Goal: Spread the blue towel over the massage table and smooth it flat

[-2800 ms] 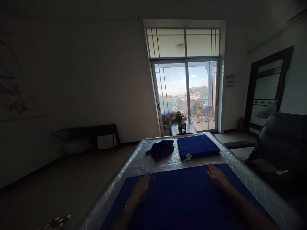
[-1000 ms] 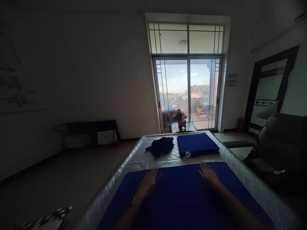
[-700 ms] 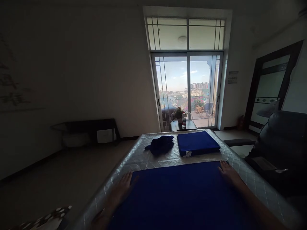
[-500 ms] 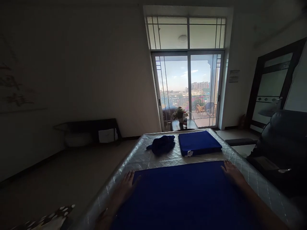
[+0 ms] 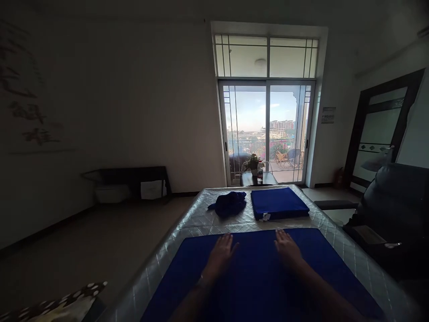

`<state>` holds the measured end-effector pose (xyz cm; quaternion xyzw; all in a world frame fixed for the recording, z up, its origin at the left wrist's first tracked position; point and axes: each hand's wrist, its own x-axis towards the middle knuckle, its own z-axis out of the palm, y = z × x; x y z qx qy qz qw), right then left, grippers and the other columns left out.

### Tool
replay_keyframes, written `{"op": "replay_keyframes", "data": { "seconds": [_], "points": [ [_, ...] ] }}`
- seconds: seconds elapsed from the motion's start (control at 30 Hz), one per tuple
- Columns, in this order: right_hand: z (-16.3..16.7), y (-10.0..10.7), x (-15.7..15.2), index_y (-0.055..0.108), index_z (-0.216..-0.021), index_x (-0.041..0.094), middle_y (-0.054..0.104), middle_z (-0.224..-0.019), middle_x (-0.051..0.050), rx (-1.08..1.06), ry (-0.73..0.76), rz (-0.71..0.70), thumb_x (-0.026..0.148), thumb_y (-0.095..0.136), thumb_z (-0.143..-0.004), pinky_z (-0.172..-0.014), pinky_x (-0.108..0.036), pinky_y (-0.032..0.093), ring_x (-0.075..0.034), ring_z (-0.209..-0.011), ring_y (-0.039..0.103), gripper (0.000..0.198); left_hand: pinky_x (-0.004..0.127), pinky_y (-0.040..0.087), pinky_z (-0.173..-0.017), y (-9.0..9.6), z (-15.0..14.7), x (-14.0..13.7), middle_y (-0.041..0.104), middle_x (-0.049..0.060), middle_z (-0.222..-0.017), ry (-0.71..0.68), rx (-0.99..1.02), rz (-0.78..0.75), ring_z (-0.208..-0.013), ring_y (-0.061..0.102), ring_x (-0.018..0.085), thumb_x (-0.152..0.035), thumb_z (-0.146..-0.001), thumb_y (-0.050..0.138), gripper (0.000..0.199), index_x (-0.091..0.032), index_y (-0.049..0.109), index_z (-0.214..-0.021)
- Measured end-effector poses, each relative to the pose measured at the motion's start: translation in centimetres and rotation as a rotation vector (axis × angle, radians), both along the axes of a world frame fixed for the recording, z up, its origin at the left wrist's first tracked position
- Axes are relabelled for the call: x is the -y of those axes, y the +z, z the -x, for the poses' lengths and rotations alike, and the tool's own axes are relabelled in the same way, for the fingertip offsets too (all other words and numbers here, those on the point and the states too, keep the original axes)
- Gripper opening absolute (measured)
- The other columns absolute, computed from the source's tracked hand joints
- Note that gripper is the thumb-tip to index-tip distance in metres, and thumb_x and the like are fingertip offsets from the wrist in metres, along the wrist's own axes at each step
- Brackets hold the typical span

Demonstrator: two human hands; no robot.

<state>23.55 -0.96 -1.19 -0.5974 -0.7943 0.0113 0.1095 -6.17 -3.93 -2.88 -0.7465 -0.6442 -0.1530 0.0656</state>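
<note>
A blue cloth [image 5: 258, 277] lies spread flat over the near part of a silvery quilted cover [image 5: 161, 255]. My left hand [image 5: 221, 252] rests palm down on the cloth, left of its middle, fingers stretched forward. Flat on the same cloth, right of the middle, is my right hand [image 5: 287, 246], its fingers also extended. Neither hand grips anything. Beyond the cloth's far edge sit a folded stack of blue cloth [image 5: 279, 202] with a small white tag, and a crumpled dark blue cloth [image 5: 230, 204] to its left.
Past the far end of the cover stands a small dark table [image 5: 258, 179] with a potted plant [image 5: 254, 163] and a bottle. A black leather chair [image 5: 392, 210] is at the right. Brown spotted fabric [image 5: 89, 290] shows at the lower left, and sliding glass doors [image 5: 268, 129] are ahead.
Both hands have moved inward from the cloth's far corners towards its middle. The view has tilted up slightly. The folded stack and the crumpled cloth stay where they were.
</note>
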Motion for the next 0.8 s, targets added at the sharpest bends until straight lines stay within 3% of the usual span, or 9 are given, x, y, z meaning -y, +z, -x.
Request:
{"op": "replay_keyframes", "data": {
  "seconds": [0.1,0.17,0.3,0.43,0.57,0.7,0.8],
  "points": [
    [5.4,-1.5,1.3,0.033,-0.154,0.01,0.028,-0.162,-0.01,-0.02,0.145,0.034,0.037,0.022,-0.1,-0.122,-0.034,0.021,-0.019,-0.151,0.023,0.062,0.045,0.031,-0.122,-0.7,-5.5,0.3,0.041,0.012,-0.158,-0.141,0.032,0.055,-0.149,0.032,0.024,-0.059,-0.1,0.017,0.07,-0.015,0.043,-0.149],
    [7.0,-2.4,1.8,0.029,-0.155,0.009,0.024,-0.163,-0.011,-0.032,0.225,0.063,0.037,0.019,-0.1,-0.124,-0.038,0.018,-0.021,-0.152,0.018,0.063,0.049,0.029,-0.122,-0.8,-7.2,0.7,0.037,0.013,-0.16,-0.201,0.078,0.108,-0.15,0.029,0.025,-0.058,-0.101,0.014,0.071,-0.014,0.036,-0.152],
    [7.4,-2.9,2.2,0.022,-0.157,0.008,0.018,-0.165,-0.012,-0.042,0.278,0.103,0.039,0.016,-0.1,-0.125,-0.042,0.012,-0.023,-0.153,0.012,0.065,0.048,0.024,-0.124,-0.4,-7.7,1.4,0.03,0.012,-0.162,-0.198,0.131,0.192,-0.152,0.023,0.025,-0.06,-0.1,0.011,0.074,-0.013,0.031,-0.154],
    [6.5,-2.1,2.2,0.019,-0.157,0.009,0.016,-0.165,-0.009,-0.061,0.218,0.155,0.044,0.014,-0.1,-0.125,-0.041,0.01,-0.02,-0.154,0.01,0.067,0.047,0.021,-0.126,0.2,-6.9,1.7,0.026,0.011,-0.164,-0.173,0.123,0.246,-0.153,0.018,0.024,-0.062,-0.099,0.011,0.076,-0.013,0.027,-0.155],
    [2.3,-1.6,1.4,0.019,-0.158,0.01,0.017,-0.166,-0.008,-0.07,0.07,0.173,0.051,0.014,-0.099,-0.125,-0.041,0.011,-0.02,-0.154,0.011,0.072,0.048,0.02,-0.126,0.1,-3.3,2.4,0.024,0.011,-0.164,-0.08,0.094,0.259,-0.153,0.019,0.025,-0.062,-0.099,0.014,0.076,-0.013,0.026,-0.156],
    [-5.9,-2.6,0.6,0.027,-0.156,0.01,0.023,-0.165,-0.01,-0.015,-0.108,0.093,0.045,0.018,-0.099,-0.124,-0.038,0.013,-0.02,-0.153,0.013,0.067,0.046,0.019,-0.125,-0.7,4.7,4.4,0.023,0.011,-0.164,0.099,0.038,0.264,-0.152,0.019,0.024,-0.056,-0.1,0.019,0.071,-0.012,0.026,-0.156],
    [-11.7,-3.6,0.6,0.047,-0.148,0.017,0.03,-0.164,-0.008,0.005,-0.308,-0.047,0.031,0.016,-0.099,-0.122,-0.031,0.016,-0.014,-0.152,0.015,0.06,0.042,0.018,-0.125,-1.4,11.3,6.5,0.022,0.012,-0.164,0.254,-0.024,0.262,-0.152,0.018,0.022,-0.047,-0.101,0.022,0.067,-0.008,0.026,-0.155]
  ]
}}
